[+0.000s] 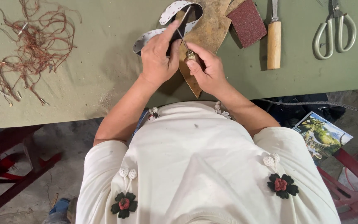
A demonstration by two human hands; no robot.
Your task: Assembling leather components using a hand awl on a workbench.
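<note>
At the top centre of the frame, a spotted strap is pinned on the leather by the left hand, closed on its dark end. An awl is gripped by the right hand, its point set at the strap. The piercing appears under way, with no finished stitching visible. Sandpaper, a wooden-handled tool and scissors lie right; a thread tangle lies upper left.

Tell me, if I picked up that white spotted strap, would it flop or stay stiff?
The white spotted strap would probably flop: it already curls in a loop on the table. It looks thin and flat, so likely light. It probably would not roll away. The left hand presses it down, which suggests it shifts easily.
</note>
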